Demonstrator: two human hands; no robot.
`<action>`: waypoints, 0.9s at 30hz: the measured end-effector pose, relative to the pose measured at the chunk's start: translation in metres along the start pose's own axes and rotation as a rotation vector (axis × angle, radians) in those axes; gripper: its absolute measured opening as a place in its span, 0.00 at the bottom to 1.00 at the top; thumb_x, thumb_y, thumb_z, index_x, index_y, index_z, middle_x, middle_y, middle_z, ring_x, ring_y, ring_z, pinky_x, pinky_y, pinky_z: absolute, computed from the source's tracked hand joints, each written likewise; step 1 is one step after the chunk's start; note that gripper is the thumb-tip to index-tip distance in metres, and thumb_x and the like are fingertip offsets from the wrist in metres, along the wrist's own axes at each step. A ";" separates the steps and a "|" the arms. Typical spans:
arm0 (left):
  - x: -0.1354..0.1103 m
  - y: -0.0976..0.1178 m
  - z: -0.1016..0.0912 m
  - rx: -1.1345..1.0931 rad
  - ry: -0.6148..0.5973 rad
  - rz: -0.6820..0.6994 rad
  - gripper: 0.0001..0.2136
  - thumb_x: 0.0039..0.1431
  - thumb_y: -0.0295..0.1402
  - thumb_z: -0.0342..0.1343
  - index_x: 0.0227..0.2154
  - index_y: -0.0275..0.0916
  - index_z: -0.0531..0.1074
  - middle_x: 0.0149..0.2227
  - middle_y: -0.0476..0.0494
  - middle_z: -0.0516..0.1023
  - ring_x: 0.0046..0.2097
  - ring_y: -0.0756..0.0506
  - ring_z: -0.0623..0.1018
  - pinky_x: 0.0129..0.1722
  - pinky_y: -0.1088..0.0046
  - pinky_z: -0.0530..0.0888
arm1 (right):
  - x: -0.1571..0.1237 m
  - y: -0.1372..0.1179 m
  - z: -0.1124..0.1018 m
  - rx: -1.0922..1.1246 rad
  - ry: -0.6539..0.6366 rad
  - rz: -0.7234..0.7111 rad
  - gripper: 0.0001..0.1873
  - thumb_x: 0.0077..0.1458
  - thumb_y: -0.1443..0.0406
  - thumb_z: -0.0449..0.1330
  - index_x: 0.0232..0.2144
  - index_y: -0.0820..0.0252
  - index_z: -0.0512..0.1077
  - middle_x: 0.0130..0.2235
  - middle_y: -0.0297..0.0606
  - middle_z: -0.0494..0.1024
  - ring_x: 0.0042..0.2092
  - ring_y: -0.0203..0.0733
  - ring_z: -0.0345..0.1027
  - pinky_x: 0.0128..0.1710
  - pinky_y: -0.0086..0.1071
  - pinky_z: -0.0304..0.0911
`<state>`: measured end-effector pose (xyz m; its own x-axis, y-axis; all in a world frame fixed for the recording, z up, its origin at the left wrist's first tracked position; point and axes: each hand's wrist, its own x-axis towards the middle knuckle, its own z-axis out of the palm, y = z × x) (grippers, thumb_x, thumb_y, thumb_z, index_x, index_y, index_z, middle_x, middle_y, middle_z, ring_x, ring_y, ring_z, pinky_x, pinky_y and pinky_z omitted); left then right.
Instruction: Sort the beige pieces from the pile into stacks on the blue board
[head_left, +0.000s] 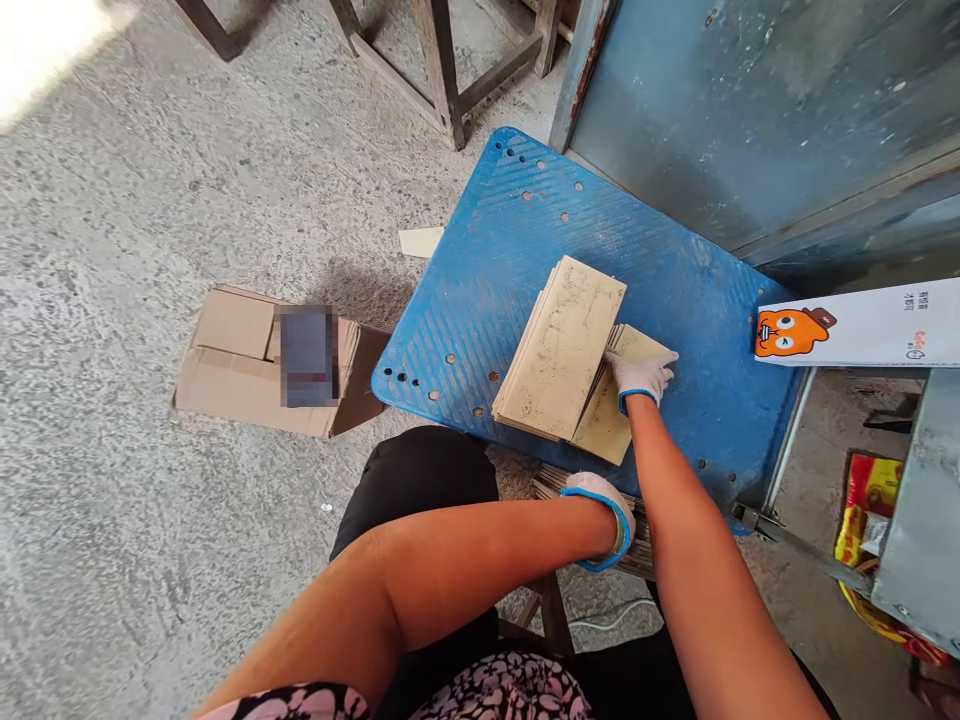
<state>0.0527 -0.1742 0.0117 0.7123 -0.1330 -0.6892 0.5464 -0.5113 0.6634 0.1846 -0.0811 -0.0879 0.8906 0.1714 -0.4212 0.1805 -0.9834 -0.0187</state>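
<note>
Bearing dark specks, tan boards lie stacked.

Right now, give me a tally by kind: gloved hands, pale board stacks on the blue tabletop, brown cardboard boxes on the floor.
Gloved hands: 2
Pale board stacks: 2
Brown cardboard box: 1
Total: 5

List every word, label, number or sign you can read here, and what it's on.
Nothing here reads with certainty.
White printed panel with an orange cartoon figure: small dark characters and orange lettering, too small to read surely.
Red-and-yellow packaging: any lettering is unreadable.
Cardboard box: the pixelated patch over it shows nothing legible.
Stacked boards: dark marks, no lettering visible.
</note>
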 end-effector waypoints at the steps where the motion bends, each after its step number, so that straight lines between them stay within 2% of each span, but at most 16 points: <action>1: 0.000 0.000 -0.001 0.013 -0.018 -0.005 0.24 0.46 0.27 0.65 0.50 0.41 0.79 0.44 0.33 0.83 0.49 0.28 0.79 0.50 0.44 0.73 | -0.001 -0.003 -0.001 -0.005 0.003 0.009 0.80 0.28 0.36 0.69 0.71 0.63 0.33 0.66 0.66 0.51 0.66 0.62 0.51 0.60 0.50 0.58; 4: -0.001 0.003 -0.001 0.064 -0.061 -0.036 0.24 0.49 0.26 0.63 0.52 0.38 0.78 0.46 0.30 0.82 0.51 0.26 0.78 0.49 0.43 0.73 | -0.003 -0.009 -0.003 -0.031 0.002 0.036 0.81 0.26 0.39 0.72 0.71 0.60 0.33 0.66 0.65 0.50 0.66 0.63 0.52 0.58 0.53 0.60; 9: -0.002 0.007 -0.002 0.104 -0.128 -0.027 0.25 0.54 0.28 0.60 0.57 0.34 0.74 0.52 0.27 0.79 0.55 0.25 0.75 0.51 0.44 0.73 | -0.008 -0.015 -0.006 -0.037 -0.009 0.008 0.77 0.31 0.42 0.72 0.71 0.59 0.33 0.62 0.63 0.57 0.61 0.60 0.62 0.56 0.49 0.64; 13: -0.007 0.007 -0.007 0.112 -0.115 -0.024 0.23 0.59 0.30 0.55 0.58 0.33 0.72 0.52 0.28 0.79 0.55 0.26 0.75 0.51 0.44 0.72 | -0.010 -0.017 -0.006 -0.071 -0.007 -0.016 0.74 0.35 0.43 0.71 0.71 0.59 0.33 0.61 0.61 0.59 0.61 0.60 0.62 0.56 0.47 0.64; 18: -0.010 0.007 -0.008 0.096 -0.076 -0.045 0.22 0.61 0.28 0.52 0.57 0.31 0.73 0.50 0.27 0.80 0.54 0.27 0.76 0.49 0.47 0.74 | -0.009 -0.017 -0.004 -0.060 0.010 -0.013 0.74 0.34 0.43 0.71 0.71 0.60 0.33 0.61 0.63 0.60 0.60 0.62 0.63 0.55 0.50 0.65; 27: -0.003 0.006 -0.003 0.067 -0.005 -0.064 0.24 0.58 0.29 0.55 0.59 0.33 0.72 0.48 0.25 0.80 0.52 0.28 0.77 0.48 0.48 0.74 | -0.008 -0.017 -0.001 -0.053 0.016 -0.017 0.72 0.33 0.43 0.71 0.70 0.59 0.38 0.61 0.64 0.60 0.60 0.63 0.63 0.55 0.52 0.64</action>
<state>0.0549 -0.1749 0.0190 0.6749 -0.1025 -0.7308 0.5597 -0.5743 0.5974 0.1754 -0.0660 -0.0832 0.8937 0.1894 -0.4067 0.2172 -0.9759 0.0229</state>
